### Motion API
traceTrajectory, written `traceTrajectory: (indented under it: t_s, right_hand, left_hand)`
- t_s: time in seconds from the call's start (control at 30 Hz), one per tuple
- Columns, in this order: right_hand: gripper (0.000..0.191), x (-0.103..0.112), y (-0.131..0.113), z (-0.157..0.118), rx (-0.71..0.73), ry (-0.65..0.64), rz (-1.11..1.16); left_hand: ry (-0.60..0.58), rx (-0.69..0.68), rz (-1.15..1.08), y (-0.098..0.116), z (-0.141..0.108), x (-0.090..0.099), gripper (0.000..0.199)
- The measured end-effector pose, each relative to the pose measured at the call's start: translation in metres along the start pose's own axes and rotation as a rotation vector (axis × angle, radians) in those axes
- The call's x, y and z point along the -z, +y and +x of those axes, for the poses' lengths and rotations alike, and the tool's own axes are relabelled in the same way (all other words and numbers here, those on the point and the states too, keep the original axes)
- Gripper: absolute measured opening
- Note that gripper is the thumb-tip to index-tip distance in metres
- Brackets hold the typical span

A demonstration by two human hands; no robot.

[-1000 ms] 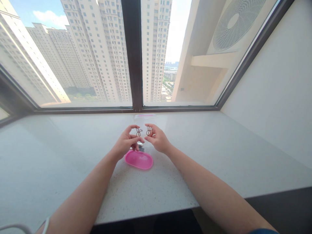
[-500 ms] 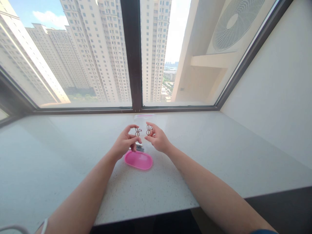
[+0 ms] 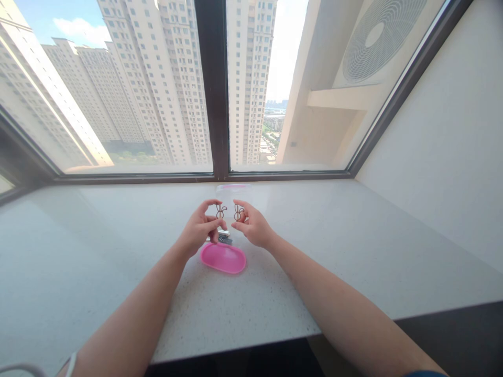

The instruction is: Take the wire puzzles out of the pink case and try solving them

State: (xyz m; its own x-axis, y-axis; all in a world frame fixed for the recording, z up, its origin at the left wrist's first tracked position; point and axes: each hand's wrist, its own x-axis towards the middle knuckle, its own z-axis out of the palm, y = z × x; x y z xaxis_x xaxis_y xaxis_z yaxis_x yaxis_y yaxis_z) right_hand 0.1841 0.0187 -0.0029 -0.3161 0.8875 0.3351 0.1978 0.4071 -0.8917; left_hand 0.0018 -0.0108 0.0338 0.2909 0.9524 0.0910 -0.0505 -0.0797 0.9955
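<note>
My left hand (image 3: 202,226) pinches a small brown rabbit-shaped outline piece (image 3: 220,212) between thumb and index finger, its ears pointing up. Facing it across a narrow gap, my right hand (image 3: 253,224) holds a matching rabbit-shaped piece (image 3: 238,212) by its top and bottom. Both pieces are upright above the countertop and do not touch. Below my left fingers lie some small silver and dark items (image 3: 225,239), partly hidden and too small to name. Closest to me is a shallow pink oval tray (image 3: 223,259).
A clear plastic container with a pink strip (image 3: 234,187) stands behind my hands near the window frame (image 3: 221,131). The speckled pale countertop (image 3: 220,314) ends at a front edge close to me. A white wall (image 3: 440,157) rises on the right.
Both hands have shifted very slightly left and down, still holding the rabbit-shaped pieces. The tray and the small items have stayed in place.
</note>
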Motion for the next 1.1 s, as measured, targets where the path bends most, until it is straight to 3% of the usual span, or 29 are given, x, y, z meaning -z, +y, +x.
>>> traceTrajectory:
  t_s: [0.47, 0.73, 0.93, 1.1]
  right_hand:
    - [0.055, -0.0035, -0.0003, -0.0036, 0.028, -0.015, -0.103]
    - [0.058, -0.0057, -0.0067, -0.0071, 0.062, 0.008, -0.102]
    - [0.056, -0.0037, -0.0098, -0.0078, 0.089, -0.006, -0.101]
    - [0.055, -0.0025, -0.0081, -0.0061, 0.097, 0.065, -0.152]
  left_hand:
    - [-0.017, -0.010, -0.008, -0.0005, -0.0004, -0.0010, 0.049]
    - [-0.004, -0.039, 0.005, -0.0015, 0.0004, -0.0042, 0.052]
    - [0.048, -0.078, 0.022, -0.0015, 0.0007, -0.0041, 0.052]
    - [0.112, -0.092, 0.026, 0.0000, 0.0004, -0.0042, 0.060]
